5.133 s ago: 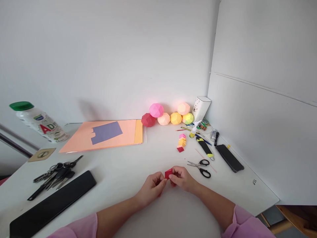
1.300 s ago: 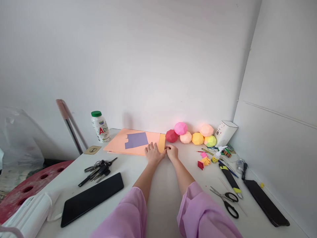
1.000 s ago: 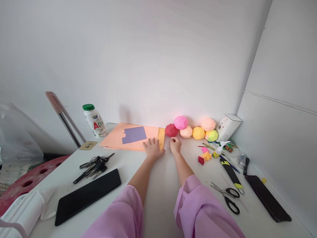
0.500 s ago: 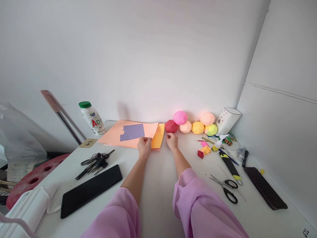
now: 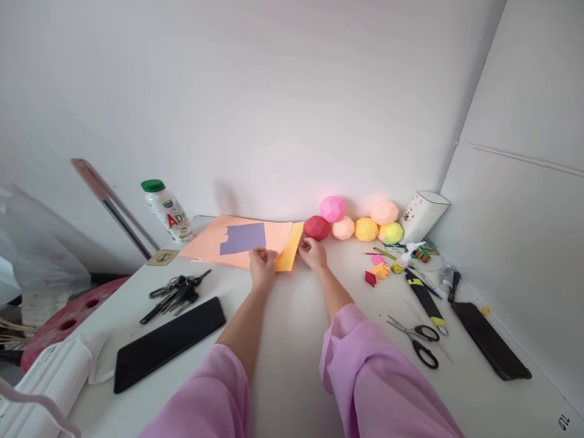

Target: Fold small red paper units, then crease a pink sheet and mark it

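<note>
A stack of paper sheets point(image 5: 214, 243) lies at the back of the white table point(image 5: 292, 316): peach sheets with a purple piece point(image 5: 243, 238) on top and an orange sheet point(image 5: 290, 254) beneath. My left hand point(image 5: 261, 266) is closed, pinching the near right corner of the top peach sheet and lifting it. My right hand point(image 5: 312, 253) is closed at the orange sheet's right edge, with something small and red in its fingers. A dark red paper ball point(image 5: 316, 227) sits just behind that hand.
Pink, peach, yellow and green paper balls point(image 5: 360, 220) line the wall beside a white cup point(image 5: 423, 217). Folded paper bits point(image 5: 376, 270), glue, a cutter point(image 5: 424, 298), scissors point(image 5: 414, 341) and a phone point(image 5: 491, 348) lie right. Keys point(image 5: 173, 292), a black case point(image 5: 168, 343) and a bottle point(image 5: 166, 210) lie left.
Both hands left the red paper piece near the table's front and reached back to the sheets. The left hand went from flat on the stack to pinching and lifting the top sheet's corner.
</note>
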The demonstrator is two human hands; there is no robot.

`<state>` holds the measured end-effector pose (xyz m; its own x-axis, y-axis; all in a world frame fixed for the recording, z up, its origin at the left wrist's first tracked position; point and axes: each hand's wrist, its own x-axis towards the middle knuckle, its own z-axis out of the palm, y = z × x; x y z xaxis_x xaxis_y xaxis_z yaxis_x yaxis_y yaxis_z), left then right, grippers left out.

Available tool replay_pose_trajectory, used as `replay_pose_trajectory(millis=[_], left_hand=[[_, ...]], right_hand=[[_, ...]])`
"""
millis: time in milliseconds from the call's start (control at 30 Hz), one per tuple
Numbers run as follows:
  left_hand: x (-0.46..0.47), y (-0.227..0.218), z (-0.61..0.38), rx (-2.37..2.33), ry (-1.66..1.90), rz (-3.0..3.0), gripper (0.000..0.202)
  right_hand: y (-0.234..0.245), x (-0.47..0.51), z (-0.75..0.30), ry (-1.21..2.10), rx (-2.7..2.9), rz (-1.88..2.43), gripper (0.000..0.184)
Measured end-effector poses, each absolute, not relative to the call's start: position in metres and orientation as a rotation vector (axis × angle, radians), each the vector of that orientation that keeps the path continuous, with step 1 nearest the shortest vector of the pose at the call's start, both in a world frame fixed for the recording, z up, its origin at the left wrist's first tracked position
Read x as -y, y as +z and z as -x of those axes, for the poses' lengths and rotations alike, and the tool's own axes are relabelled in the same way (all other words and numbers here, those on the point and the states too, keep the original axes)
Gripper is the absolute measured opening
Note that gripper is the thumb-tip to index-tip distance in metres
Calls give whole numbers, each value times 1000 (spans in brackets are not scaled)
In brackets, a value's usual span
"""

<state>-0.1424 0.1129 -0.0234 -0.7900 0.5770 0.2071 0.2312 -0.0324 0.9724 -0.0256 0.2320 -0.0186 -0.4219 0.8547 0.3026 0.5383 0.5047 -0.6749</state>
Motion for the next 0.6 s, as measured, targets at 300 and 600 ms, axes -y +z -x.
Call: replay_pose_trajectory(millis=[300, 600], left_hand=[[-116, -20, 138, -2160, 1663, -1164, 20], [-119, -18, 133, -2266, 1425, -1347, 44]], right_hand=[[-16, -225, 28, 443, 2262, 1184, 27], [-12, -221, 29, 327, 2359, 1243, 29]])
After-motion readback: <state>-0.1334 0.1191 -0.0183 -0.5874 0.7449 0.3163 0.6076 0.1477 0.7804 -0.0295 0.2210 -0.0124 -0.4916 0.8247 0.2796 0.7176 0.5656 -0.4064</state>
